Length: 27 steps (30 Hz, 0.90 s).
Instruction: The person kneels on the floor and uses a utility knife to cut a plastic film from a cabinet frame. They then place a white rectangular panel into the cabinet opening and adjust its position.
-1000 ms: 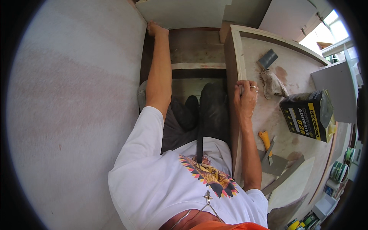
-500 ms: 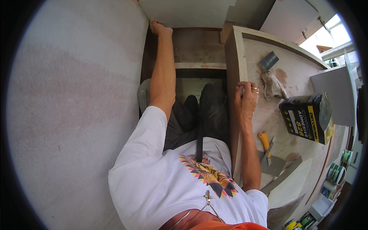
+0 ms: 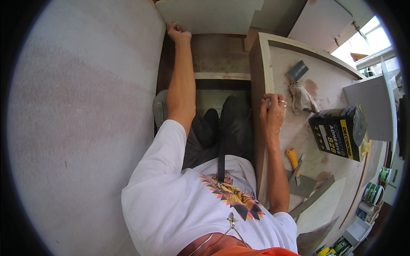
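Far ahead, my left hand [image 3: 179, 34] is closed at the lower left corner of a pale upright panel [image 3: 209, 16], beside the large whitish board on my left. Its fingers are curled, and whatever they pinch is hidden. My right hand [image 3: 273, 116] lies on the pale wooden edge [image 3: 267, 64] of a cabinet frame, its fingers bent over that edge. A ring shows on one finger. Near this hand are a crumpled cloth [image 3: 302, 98] and a dark grey block [image 3: 297, 71].
A large whitish board [image 3: 85, 128] fills the left side. On the right surface stand a black and yellow adhesive tin [image 3: 337, 132], a yellow-handled knife [image 3: 292, 158], and a scraper blade [image 3: 302, 184]. Rolls of tape [image 3: 373, 193] lie at the lower right. A wooden crosspiece [image 3: 222, 76] spans the opening ahead.
My left hand has turned slightly at the panel's corner, its curled fingers showing more. The right hand keeps its place on the wooden edge. The whole view has shifted a little.
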Motion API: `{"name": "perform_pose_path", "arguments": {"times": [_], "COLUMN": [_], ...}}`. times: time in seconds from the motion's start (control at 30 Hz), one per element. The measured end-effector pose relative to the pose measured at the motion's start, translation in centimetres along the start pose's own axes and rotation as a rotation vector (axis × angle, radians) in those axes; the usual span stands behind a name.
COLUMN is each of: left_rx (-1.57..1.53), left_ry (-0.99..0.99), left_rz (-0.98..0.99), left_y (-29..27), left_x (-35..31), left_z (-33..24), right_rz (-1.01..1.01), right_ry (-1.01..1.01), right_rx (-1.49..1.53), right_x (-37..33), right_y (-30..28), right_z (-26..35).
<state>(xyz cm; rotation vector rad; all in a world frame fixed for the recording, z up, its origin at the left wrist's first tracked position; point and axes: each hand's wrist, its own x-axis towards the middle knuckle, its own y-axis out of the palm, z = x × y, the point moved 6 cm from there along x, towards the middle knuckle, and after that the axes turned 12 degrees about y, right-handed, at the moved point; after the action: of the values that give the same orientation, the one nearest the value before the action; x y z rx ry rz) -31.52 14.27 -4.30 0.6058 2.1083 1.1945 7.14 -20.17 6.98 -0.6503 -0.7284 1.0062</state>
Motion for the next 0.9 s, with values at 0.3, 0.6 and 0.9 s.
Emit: {"name": "perform_pose_path", "arguments": {"times": [0.3, 0.6, 0.9], "left_rx": [0.099, 0.068, 0.198], "left_ry": [-0.029, -0.057, 0.037], "left_rz": [-0.08, -0.046, -0.132], "left_y": [0.6, 1.6, 1.0], "left_x": [-1.0, -1.0, -1.4], "left_z": [-0.2, -1.0, -1.1], "right_rz": [-0.009, -0.007, -0.02], "right_ry": [0.0, -0.008, -0.028], "right_rx": [-0.008, 0.017, -0.012], "right_x": [0.0, 0.0, -0.1], "right_y": [0.0, -0.1, -0.1], "right_z": [-0.1, 0.2, 0.3]}}
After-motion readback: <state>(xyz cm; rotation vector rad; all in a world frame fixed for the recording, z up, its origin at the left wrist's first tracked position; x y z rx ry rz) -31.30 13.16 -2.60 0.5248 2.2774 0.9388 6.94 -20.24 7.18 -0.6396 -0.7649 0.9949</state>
